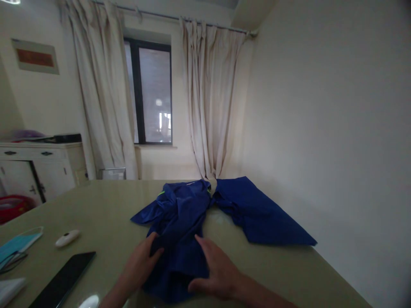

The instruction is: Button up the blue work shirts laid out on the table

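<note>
A dark blue short-sleeved shirt with thin yellow-green trim lies rumpled on the table, its lower end toward me. My left hand rests against the shirt's left edge, thumb and forefinger apart; its other fingers are hidden. On the opposite edge, my right hand has its thumb and forefinger spread wide, with blue cloth between them. I cannot tell how firmly either hand touches the cloth. To the right of the shirt lies a second blue garment, spread fairly flat beside the wall, apart from both hands.
The pale green glossy table runs to the wall on the right. At its left side are a black phone, a small white oval device and a blue face mask. Beyond stand a white cabinet and curtains.
</note>
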Demonstrator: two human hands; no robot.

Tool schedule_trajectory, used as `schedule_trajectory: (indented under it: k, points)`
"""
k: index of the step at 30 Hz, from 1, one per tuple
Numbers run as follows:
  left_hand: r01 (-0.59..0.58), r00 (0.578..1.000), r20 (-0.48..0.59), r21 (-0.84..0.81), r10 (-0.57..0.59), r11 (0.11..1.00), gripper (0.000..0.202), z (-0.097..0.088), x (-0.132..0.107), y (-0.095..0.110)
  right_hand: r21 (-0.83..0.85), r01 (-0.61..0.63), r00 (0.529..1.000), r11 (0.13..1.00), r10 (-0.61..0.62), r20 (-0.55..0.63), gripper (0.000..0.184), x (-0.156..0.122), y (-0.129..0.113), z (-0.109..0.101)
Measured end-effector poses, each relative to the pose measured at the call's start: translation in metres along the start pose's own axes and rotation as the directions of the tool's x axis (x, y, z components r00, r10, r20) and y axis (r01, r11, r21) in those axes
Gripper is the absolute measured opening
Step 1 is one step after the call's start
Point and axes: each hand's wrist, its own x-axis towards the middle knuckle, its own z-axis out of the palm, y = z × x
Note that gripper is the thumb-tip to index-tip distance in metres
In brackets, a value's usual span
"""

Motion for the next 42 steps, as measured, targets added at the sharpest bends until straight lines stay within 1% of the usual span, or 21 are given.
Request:
schedule_trajectory:
  k: [2,3,5,7,8,10,12,15,18,20,23,25,26,28,30,32,34,36,38,40,42]
  points:
    - [-0.051,0.994,0.084,-0.217,0.071,0.975,0.046,0.0,-0.009,0.036,0.1,0.011,0.999,0.995,-0.006,-0.049,0.133,-0.007,-0.01,0.024]
    - [-0.059,0.984,0.142,-0.311,0.107,0.949,0.052,0.001,-0.015,0.053,0.148,0.033,0.996,0.988,-0.019,-0.092,0.128,-0.008,-0.014,0.03]
    - [-0.053,0.954,0.245,-0.423,0.171,0.905,0.069,0.006,-0.027,0.076,0.237,0.084,0.982,0.968,-0.041,-0.183,0.092,-0.007,-0.017,0.034]
    - [-0.057,0.936,0.287,-0.443,0.202,0.895,0.077,0.009,-0.033,0.081,0.302,0.106,0.967,0.947,-0.027,-0.253,0.048,-0.007,-0.01,0.025]
    - [-0.068,0.937,0.283,-0.427,0.204,0.902,0.076,0.008,-0.033,0.076,0.32,0.093,0.96,0.943,0.001,-0.282,0.037,-0.007,-0.004,0.016]
    - [-0.08,0.958,0.235,-0.338,0.166,0.938,0.067,0.0,-0.025,0.057,0.332,0.046,0.928,0.942,0.083,-0.363,0.035,-0.008,0.013,-0.011]
    - [-0.056,0.99,0.114,-0.184,0.077,0.981,0.055,-0.017,-0.011,0.036,0.345,-0.008,0.849,0.939,0.189,-0.494,0.035,-0.01,0.031,-0.048]
    - [0.022,0.99,-0.138,-0.029,-0.026,0.999,0.041,-0.05,0.007,0.028,0.453,-0.022,0.635,0.891,0.362,-0.683,0.039,-0.016,0.052,-0.109]
    - [-0.039,0.991,-0.133,-0.101,0.025,0.994,0.042,-0.071,0.0,0.059,0.648,0.113,0.446,0.753,0.544,-0.711,0.043,-0.029,0.065,-0.147]
    - [-0.127,0.992,-0.032,-0.187,0.123,0.974,0.043,-0.073,-0.018,0.089,0.767,0.171,0.403,0.618,0.667,-0.627,0.044,-0.044,0.075,-0.148]
    - [-0.156,0.934,0.256,-0.336,0.249,0.929,0.047,-0.061,-0.046,0.114,0.816,0.159,0.411,0.556,0.714,-0.567,0.047,-0.076,0.096,-0.123]
    - [-0.122,0.89,0.378,-0.34,0.254,0.932,0.049,-0.045,-0.056,0.104,0.83,0.072,0.396,0.552,0.748,-0.532,0.053,-0.102,0.112,-0.105]
    - [-0.111,0.891,0.395,-0.291,0.225,0.95,0.05,-0.035,-0.058,0.091,0.855,0.009,0.395,0.518,0.784,-0.479,0.058,-0.114,0.119,-0.099]
    - [-0.103,0.934,0.336,-0.067,0.119,0.992,0.054,-0.013,-0.058,0.054,0.895,-0.079,0.419,0.44,0.829,-0.37,0.074,-0.135,0.128,-0.094]
    - [0.008,0.979,0.196,0.239,-0.056,0.971,0.072,0.008,-0.053,0.016,0.89,-0.116,0.45,0.442,0.822,-0.35,0.086,-0.146,0.131,-0.092]
    - [0.128,0.991,-0.011,0.393,-0.135,0.91,0.079,0.023,-0.046,-0.014,0.813,-0.171,0.47,0.556,0.772,-0.428,0.086,-0.148,0.129,-0.089]
    - [0.224,0.972,-0.159,0.431,-0.17,0.874,0.079,0.029,-0.039,-0.032,0.655,-0.265,0.514,0.708,0.678,-0.526,0.083,-0.141,0.125,-0.083]
    - [0.217,0.973,-0.159,0.394,-0.166,0.893,0.068,0.024,-0.031,-0.04,0.477,-0.344,0.577,0.809,0.583,-0.573,0.072,-0.132,0.12,-0.077]
    - [0.173,0.984,-0.081,0.267,-0.157,0.948,0.05,0.007,-0.022,-0.044,0.354,-0.375,0.624,0.857,0.516,-0.587,0.053,-0.123,0.115,-0.079]
    - [0.161,0.987,-0.037,0.049,-0.159,0.986,0.039,-0.019,-0.014,-0.045,0.286,-0.359,0.648,0.888,0.458,-0.609,0.042,-0.119,0.11,-0.092]
    - [0.164,0.978,-0.089,-0.232,-0.189,0.959,0.037,-0.05,-0.009,-0.043,0.233,-0.329,0.638,0.915,0.398,-0.66,0.04,-0.12,0.106,-0.116]
